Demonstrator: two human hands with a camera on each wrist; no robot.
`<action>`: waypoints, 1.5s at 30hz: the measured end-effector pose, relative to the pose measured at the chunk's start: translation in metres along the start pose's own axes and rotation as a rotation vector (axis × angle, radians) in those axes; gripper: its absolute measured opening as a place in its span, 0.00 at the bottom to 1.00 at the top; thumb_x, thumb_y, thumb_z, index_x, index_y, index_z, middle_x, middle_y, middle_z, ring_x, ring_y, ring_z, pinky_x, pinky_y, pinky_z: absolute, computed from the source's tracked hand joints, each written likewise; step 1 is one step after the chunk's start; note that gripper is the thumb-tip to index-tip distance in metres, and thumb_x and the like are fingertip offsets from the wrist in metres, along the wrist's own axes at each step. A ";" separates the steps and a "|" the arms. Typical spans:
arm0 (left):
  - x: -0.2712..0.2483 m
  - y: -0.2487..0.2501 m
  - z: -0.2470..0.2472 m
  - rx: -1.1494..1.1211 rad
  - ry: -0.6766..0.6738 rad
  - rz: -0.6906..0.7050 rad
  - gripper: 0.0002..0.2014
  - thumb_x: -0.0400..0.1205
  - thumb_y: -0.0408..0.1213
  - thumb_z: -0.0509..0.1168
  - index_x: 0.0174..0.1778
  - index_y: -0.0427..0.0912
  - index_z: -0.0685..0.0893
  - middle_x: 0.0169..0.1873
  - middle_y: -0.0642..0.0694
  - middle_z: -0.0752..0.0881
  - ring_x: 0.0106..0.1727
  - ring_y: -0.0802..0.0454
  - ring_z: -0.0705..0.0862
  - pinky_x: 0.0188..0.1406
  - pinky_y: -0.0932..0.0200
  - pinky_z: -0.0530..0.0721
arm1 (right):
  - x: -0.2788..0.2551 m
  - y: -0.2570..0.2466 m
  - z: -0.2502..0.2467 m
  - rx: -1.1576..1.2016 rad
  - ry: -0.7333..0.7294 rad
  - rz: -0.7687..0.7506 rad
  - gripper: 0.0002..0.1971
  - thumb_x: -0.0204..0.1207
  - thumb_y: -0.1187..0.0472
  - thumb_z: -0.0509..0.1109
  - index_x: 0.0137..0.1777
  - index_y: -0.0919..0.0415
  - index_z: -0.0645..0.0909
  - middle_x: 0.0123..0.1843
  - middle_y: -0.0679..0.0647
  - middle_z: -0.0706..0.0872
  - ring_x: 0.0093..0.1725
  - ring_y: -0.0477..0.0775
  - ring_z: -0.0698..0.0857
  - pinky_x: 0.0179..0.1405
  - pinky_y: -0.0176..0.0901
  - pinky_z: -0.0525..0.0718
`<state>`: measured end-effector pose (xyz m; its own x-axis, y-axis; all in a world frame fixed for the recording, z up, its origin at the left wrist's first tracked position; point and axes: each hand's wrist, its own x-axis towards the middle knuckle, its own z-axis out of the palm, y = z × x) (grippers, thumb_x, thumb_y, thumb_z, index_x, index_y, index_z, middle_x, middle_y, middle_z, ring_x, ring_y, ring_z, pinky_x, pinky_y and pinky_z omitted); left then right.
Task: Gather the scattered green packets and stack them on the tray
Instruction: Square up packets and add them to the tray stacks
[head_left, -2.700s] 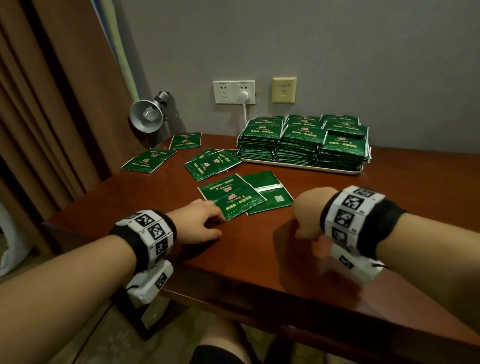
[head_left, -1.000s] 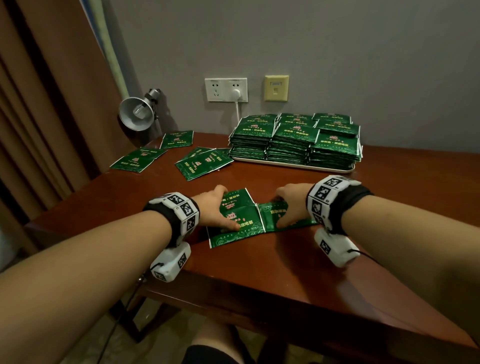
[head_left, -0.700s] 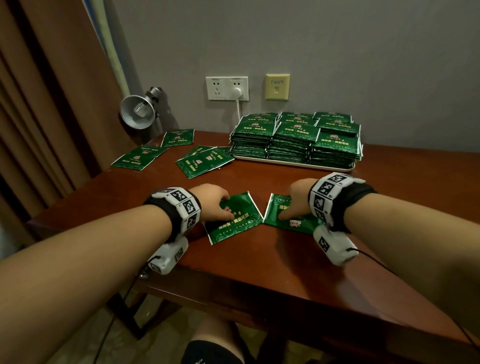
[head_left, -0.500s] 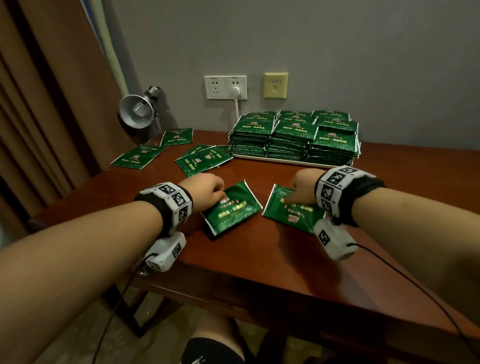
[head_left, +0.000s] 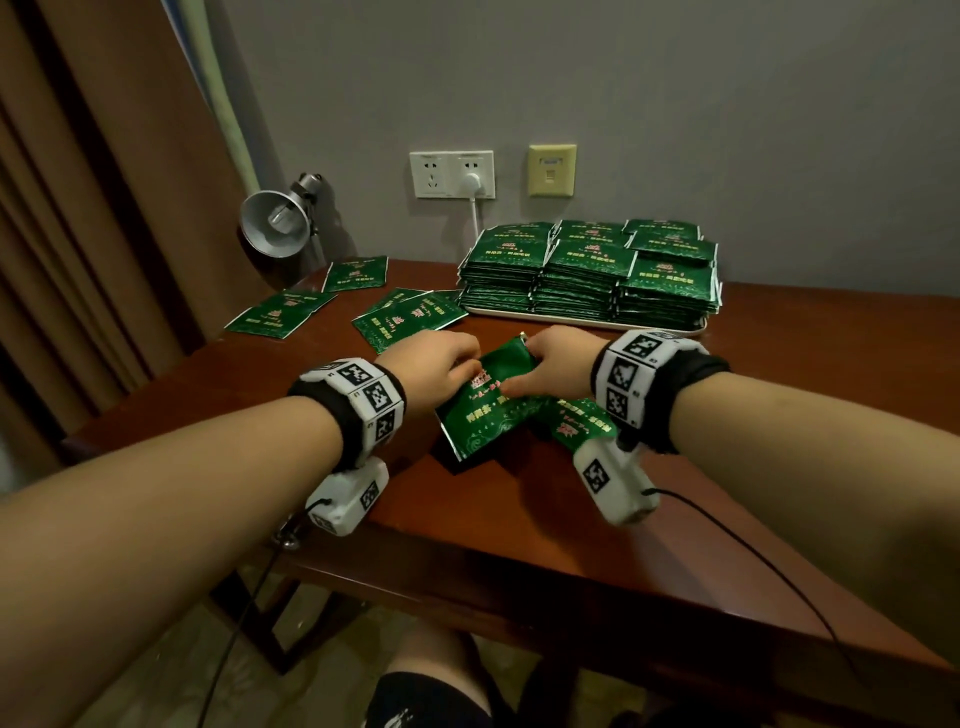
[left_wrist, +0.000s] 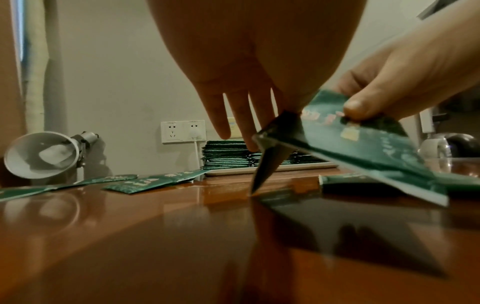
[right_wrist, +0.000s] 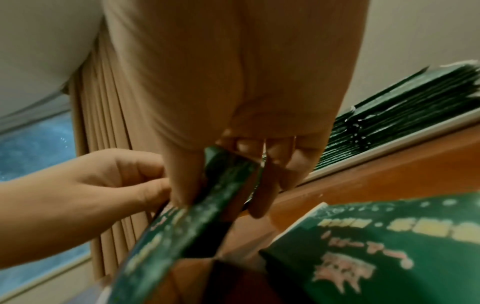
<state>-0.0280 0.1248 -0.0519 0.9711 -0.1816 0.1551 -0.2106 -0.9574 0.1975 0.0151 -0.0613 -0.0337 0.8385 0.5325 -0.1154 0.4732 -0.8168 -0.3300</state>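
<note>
Both hands (head_left: 493, 366) pinch one packet (head_left: 483, 415) above glossy wooden table (head_left: 571, 519).

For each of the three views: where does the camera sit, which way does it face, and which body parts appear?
Head: worn high, looking down at the table; both forearms, left hand, right hand.
Left wrist: low over the tabletop, facing the wall socket; left fingers.
Right wrist: low, facing the curtain; right fingers.
Shared: all show the lifted packet and the tray.
</note>
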 end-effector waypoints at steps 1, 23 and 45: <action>0.000 0.001 0.001 -0.079 0.006 -0.017 0.05 0.84 0.45 0.63 0.53 0.51 0.80 0.46 0.52 0.84 0.50 0.50 0.84 0.50 0.52 0.83 | 0.001 0.000 0.000 0.050 0.014 0.005 0.19 0.73 0.43 0.75 0.53 0.57 0.87 0.46 0.52 0.89 0.45 0.50 0.86 0.41 0.42 0.83; -0.001 0.000 0.009 0.091 -0.330 -0.319 0.44 0.75 0.65 0.67 0.81 0.44 0.63 0.73 0.42 0.76 0.68 0.44 0.79 0.63 0.49 0.81 | -0.008 0.025 0.016 -0.329 -0.118 0.252 0.33 0.69 0.38 0.76 0.63 0.63 0.75 0.52 0.56 0.87 0.47 0.56 0.87 0.38 0.44 0.83; 0.005 0.020 0.027 0.072 -0.366 -0.171 0.36 0.68 0.50 0.78 0.69 0.52 0.68 0.60 0.47 0.74 0.61 0.47 0.75 0.59 0.49 0.80 | -0.022 0.043 0.010 -0.587 -0.291 0.019 0.39 0.66 0.29 0.72 0.66 0.57 0.72 0.60 0.53 0.81 0.62 0.57 0.76 0.50 0.48 0.77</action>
<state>-0.0246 0.0986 -0.0732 0.9702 -0.0742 -0.2309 -0.0471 -0.9916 0.1207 0.0144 -0.1057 -0.0550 0.7799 0.4881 -0.3919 0.5969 -0.7683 0.2309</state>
